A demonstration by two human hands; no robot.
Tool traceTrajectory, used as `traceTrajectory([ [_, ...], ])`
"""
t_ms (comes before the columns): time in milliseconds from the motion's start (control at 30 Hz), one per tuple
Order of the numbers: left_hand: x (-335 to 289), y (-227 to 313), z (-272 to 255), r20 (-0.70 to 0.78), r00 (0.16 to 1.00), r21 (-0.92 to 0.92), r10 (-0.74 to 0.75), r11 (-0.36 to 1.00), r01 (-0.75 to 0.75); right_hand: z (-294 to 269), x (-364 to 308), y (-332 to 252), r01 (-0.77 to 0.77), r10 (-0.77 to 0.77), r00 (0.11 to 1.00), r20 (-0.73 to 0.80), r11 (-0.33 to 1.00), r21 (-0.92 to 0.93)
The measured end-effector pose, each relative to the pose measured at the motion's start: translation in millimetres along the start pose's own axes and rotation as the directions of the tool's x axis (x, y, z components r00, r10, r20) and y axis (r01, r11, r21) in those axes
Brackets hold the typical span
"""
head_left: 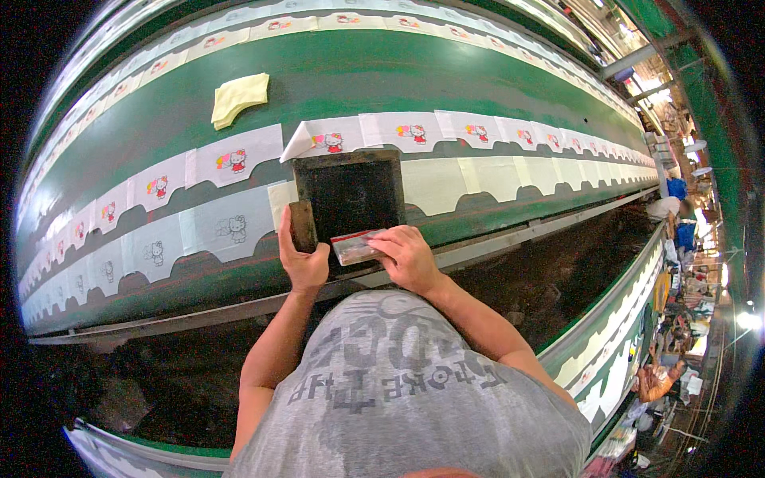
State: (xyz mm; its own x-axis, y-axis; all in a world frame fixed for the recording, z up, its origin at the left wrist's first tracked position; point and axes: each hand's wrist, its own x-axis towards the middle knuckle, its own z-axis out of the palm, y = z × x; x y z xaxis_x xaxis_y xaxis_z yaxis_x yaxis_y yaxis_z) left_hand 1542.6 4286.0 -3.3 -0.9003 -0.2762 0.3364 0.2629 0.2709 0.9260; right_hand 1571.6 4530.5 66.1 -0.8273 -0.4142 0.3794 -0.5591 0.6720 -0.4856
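Note:
A dark printing screen [351, 195] in a wooden frame lies over the near row of fabric pieces on the green table. My left hand [305, 264] is closed around a worn wooden block [302, 226] at the screen's near left corner. In my right hand [410, 256] is a squeegee [356, 247] with a pale body and a red strip, tilted at the screen's near edge. Left of the screen, a near-row piece [233, 227] bears a grey outlined cartoon cat; to its right, pale pieces [434, 185] look unprinted. The piece under the screen is mostly hidden.
Behind the screen runs a row of white pieces with coloured cat prints [413, 131]; one has a folded corner [299, 143]. Yellow cloths [239, 99] lie farther back on the green table [351, 68]. Another fabric-covered table [606, 319] stands at the right, with people [665, 211] beyond.

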Motion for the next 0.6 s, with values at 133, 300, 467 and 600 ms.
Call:
traceTrajectory([
  [133, -11, 22, 69, 0.004, 1.000, -0.091, -0.016, 0.996, 0.017, -37, -32, 42, -0.043, 0.042, 0.998, -0.043, 0.999, -0.029],
  [300, -34, 25, 162, -0.022, 0.997, -0.205, -0.077, 0.976, 0.071, -91, -67, 110, -0.044, 0.043, 0.997, -0.060, 0.999, -0.011],
  [467, -50, 41, 208, -0.002, 0.993, -0.219, -0.119, 0.969, 0.116, -126, -82, 153, -0.029, 0.031, 0.999, -0.032, 0.999, 0.040],
  [600, -49, 51, 223, 0.008, 0.992, -0.197, -0.128, 0.972, 0.127, -138, -83, 171, 0.007, -0.008, 1.000, 0.026, 0.999, 0.038],
])
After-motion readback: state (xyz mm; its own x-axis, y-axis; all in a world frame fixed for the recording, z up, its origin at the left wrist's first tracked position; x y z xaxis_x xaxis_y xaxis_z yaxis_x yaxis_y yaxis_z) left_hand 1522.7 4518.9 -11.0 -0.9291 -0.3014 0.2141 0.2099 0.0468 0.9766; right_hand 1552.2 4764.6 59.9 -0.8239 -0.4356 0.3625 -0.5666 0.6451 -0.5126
